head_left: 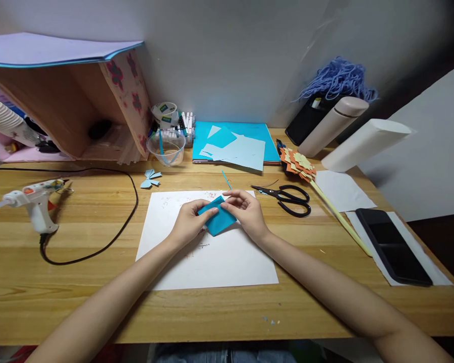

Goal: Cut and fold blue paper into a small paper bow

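Note:
A small blue piece of paper (218, 220), turned with one corner toward me, is held over the white sheet (208, 267). My left hand (191, 218) pinches its left side, thumb on top. On its upper right side my right hand (248, 212) grips it between thumb and fingers. Just beyond my hands lies a thin blue paper strip (226, 179). Black-handled scissors (287, 196) rest to the right of the sheet, blades pointing left. A pale blue cut-paper bow shape (150, 179) sits past the sheet's upper left corner.
A glue gun (38, 204) with a looping black cord stands left. Behind are an open box (126, 101), a clear plastic tub (166, 148) and blue sheets with paper scraps (245, 151). Rightward lie an orange-yellow paper flower (298, 164) on a stick, a phone (393, 247) and upright bottles.

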`<state>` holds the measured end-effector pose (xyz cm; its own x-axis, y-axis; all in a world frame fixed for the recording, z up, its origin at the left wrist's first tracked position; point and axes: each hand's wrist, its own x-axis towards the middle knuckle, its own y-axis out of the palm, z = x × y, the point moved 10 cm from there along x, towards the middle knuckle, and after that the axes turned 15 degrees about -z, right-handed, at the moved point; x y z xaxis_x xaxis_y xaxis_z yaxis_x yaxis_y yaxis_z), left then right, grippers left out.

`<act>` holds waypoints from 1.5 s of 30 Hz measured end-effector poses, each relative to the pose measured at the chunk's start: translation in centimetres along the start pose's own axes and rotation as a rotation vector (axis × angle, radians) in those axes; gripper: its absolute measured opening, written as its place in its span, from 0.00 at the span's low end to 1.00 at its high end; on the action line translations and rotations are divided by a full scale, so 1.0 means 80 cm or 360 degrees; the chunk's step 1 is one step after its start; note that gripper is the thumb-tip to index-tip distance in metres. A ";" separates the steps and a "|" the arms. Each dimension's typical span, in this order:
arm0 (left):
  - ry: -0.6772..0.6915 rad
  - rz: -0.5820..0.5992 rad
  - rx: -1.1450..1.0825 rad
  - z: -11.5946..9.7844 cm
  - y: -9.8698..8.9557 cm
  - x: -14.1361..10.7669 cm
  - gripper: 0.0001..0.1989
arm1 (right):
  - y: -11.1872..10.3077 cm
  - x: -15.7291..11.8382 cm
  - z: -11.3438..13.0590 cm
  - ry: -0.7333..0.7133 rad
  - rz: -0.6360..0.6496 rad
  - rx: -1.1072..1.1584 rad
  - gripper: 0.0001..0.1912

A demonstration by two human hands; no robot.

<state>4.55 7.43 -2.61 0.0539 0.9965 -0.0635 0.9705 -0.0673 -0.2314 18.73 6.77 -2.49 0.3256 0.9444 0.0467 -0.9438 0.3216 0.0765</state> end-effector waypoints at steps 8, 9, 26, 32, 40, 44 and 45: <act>-0.0087 0.0216 0.0067 0.005 0.015 -0.005 0.14 | 0.007 0.003 -0.004 -0.0017 0.0082 -0.0134 0.11; -0.0078 0.0249 0.0072 0.004 0.018 -0.007 0.14 | 0.007 0.003 -0.004 -0.0022 0.0085 -0.0147 0.11; -0.0125 -0.0065 -0.0053 0.009 -0.006 0.003 0.18 | 0.024 -0.006 -0.010 0.0122 0.0345 -0.0153 0.14; -0.0133 0.0022 -0.0035 0.004 -0.002 -0.001 0.17 | 0.019 -0.007 -0.009 0.0045 0.0289 -0.0180 0.14; -0.0149 -0.0119 -0.0026 0.009 -0.011 0.005 0.15 | 0.032 -0.022 -0.016 0.0290 0.0477 -0.0089 0.18; -0.0066 -0.0202 -0.0045 0.005 -0.015 0.004 0.15 | 0.035 -0.023 -0.021 0.0320 0.0515 -0.0108 0.16; -0.0049 -0.0221 -0.0046 0.004 -0.016 0.003 0.15 | 0.035 -0.023 -0.022 0.0322 0.0507 -0.0112 0.16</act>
<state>3.27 7.73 -2.67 -0.0882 0.9941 -0.0623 0.9745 0.0732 -0.2120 15.38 6.06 -4.08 0.0042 0.9900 -0.1408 -0.9998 0.0072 0.0209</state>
